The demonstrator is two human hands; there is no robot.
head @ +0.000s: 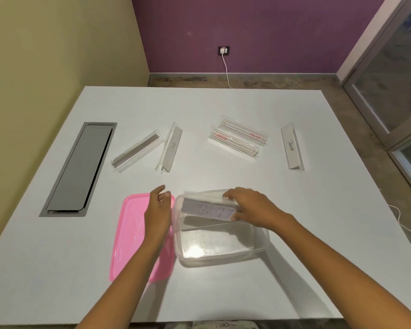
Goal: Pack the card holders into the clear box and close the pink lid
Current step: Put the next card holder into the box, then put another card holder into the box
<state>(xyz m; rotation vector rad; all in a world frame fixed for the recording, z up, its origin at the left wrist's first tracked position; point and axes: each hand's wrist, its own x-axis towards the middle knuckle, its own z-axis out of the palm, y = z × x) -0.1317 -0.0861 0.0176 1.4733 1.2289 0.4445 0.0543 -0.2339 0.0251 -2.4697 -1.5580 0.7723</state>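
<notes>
The clear box (223,248) stands on the white table near me. My right hand (249,205) grips a card holder (207,208) with blurred writing, tilted over the box's far end. My left hand (158,210) hovers with fingers apart beside the box's left wall, above the pink lid (131,236) lying flat on the table. Farther back lie a blank holder (138,150), one marked "Dog" (171,148), two red-lined holders (237,138) side by side, and one marked "Panda" (292,146).
A grey cable hatch (78,169) is set into the table (223,293) at the left. A white cable (403,226) trails off the right edge. Walls stand to the left and beyond the table; a glass door is at the right.
</notes>
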